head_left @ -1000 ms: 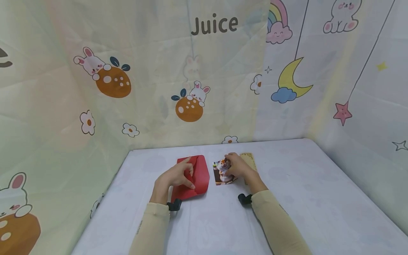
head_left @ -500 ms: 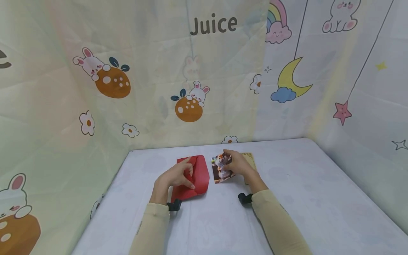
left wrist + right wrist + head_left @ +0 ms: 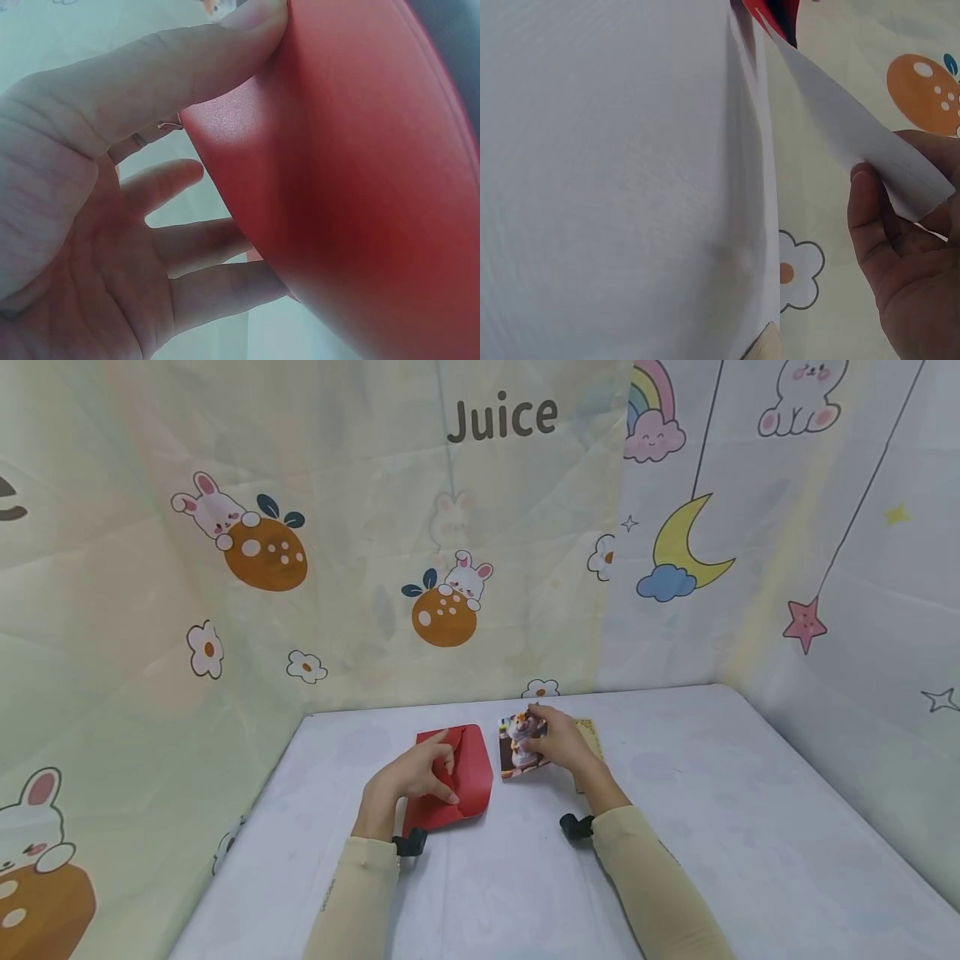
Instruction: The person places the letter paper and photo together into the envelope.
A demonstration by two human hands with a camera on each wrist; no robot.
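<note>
My left hand (image 3: 411, 774) grips the red envelope (image 3: 476, 781), which lies on the table in the head view. Close up in the left wrist view, the thumb presses one side of the red paper (image 3: 345, 172) and some fingers pass behind its edge. My right hand (image 3: 564, 741) pinches a photo card (image 3: 514, 758) with a hamster-like animal printed on it, held tilted to the right of the envelope. Its white back (image 3: 855, 127) shows in the right wrist view. Partly hidden by the right hand, a beige patterned card (image 3: 590, 737) lies on the table.
The white-covered table (image 3: 495, 893) reaches a printed fabric backdrop (image 3: 360, 610) at the back. More fabric hangs at both sides. A black wrist mount (image 3: 576, 828) sits at the right cuff, and another mount (image 3: 410, 842) at the left.
My right hand has lifted the photo card off the table, up and slightly away from me, tilting it more upright. The left hand and the red envelope stay nearly still.
</note>
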